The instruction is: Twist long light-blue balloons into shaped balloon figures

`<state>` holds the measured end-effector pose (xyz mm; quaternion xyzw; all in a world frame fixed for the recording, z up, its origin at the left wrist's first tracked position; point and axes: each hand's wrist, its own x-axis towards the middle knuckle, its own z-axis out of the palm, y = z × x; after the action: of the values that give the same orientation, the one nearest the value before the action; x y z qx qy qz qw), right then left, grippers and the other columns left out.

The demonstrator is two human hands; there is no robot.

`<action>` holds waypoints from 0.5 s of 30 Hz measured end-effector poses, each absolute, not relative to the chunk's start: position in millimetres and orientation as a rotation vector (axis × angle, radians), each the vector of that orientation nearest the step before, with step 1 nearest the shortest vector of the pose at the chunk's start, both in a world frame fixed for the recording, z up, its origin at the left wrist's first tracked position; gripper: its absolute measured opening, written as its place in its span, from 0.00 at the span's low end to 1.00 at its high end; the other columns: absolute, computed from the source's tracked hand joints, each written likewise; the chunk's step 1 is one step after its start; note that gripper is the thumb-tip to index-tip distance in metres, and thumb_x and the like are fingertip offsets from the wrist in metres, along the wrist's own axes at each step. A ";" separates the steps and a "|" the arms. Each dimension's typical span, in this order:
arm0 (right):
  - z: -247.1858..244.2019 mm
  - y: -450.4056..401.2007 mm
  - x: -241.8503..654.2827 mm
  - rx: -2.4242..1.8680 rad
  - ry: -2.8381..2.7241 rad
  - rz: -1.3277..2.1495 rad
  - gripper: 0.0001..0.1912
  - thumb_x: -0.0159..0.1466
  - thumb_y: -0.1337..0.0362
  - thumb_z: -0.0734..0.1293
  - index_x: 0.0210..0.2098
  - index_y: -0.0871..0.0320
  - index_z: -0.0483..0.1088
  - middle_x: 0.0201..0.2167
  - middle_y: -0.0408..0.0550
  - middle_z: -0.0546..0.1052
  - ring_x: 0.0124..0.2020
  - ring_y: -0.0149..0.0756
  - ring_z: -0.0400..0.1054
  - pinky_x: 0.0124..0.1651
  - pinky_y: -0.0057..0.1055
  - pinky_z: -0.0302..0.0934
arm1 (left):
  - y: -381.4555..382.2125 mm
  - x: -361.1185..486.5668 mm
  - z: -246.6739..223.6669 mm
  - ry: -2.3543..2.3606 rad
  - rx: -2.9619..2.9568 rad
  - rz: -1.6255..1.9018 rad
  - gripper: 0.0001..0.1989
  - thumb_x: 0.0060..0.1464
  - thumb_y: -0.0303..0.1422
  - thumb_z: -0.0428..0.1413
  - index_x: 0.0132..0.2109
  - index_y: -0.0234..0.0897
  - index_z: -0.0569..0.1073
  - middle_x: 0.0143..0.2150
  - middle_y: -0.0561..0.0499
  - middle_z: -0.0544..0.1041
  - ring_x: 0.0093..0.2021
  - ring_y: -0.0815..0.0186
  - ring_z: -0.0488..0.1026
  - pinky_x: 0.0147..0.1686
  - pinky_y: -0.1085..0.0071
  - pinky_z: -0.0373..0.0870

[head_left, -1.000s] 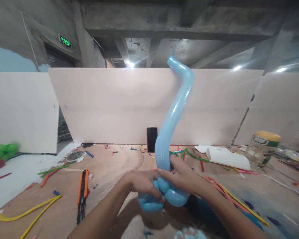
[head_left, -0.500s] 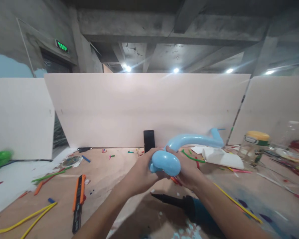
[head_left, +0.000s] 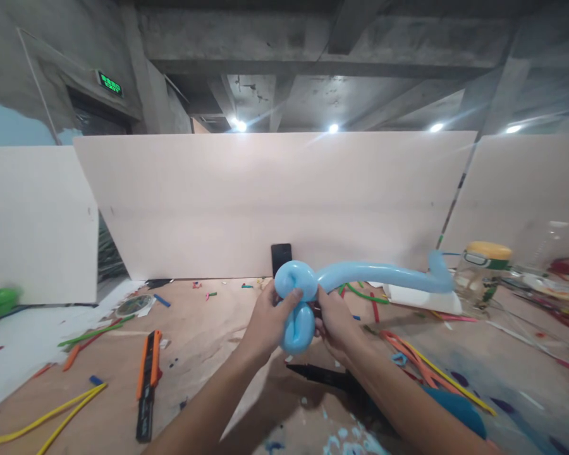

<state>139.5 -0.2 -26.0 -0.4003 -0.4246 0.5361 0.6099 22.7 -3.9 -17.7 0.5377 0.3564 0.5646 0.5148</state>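
A light blue modelling balloon [head_left: 379, 273] is twisted into rounded loops at its left end. One loop sits above the other, and a long tube runs off to the right, bending up near its thin tip. My left hand [head_left: 268, 319] grips the loops from the left, thumb pressed at the twist between them. On the other side my right hand [head_left: 334, 322] has its fingers closed on the balloon where the tube leaves the loops; some fingertips are hidden. Below my hands lies a balloon pump [head_left: 322, 376] with a black nozzle and blue body, partly covered by my right forearm.
An orange and black utility knife [head_left: 148, 385] lies at left, near a yellow uninflated balloon [head_left: 71, 407]. Orange balloons [head_left: 415, 354] rest at right. A black phone [head_left: 281, 256] leans on the white board [head_left: 275, 196]. A yellow-lidded jar [head_left: 483, 272] stands far right.
The looped end has turned so that both loops now show, one above the other. The long tube has swung rightward. My left thumb has come onto the twist.
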 end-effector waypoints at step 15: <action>-38.4 -15.5 131.5 -0.992 -1.506 0.648 0.14 0.63 0.53 0.61 0.38 0.56 0.67 0.36 0.50 0.75 0.41 0.42 0.70 0.47 0.40 0.64 | 8.9 6.3 -13.8 1.012 1.131 1.408 0.24 0.46 0.45 0.59 0.44 0.31 0.70 0.33 0.44 0.77 0.33 0.59 0.75 0.32 0.66 0.71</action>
<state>131.5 -15.5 -38.4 -0.4237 -0.6428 0.2766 0.5751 6.3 8.9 -13.8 0.4698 0.4204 0.5850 0.5103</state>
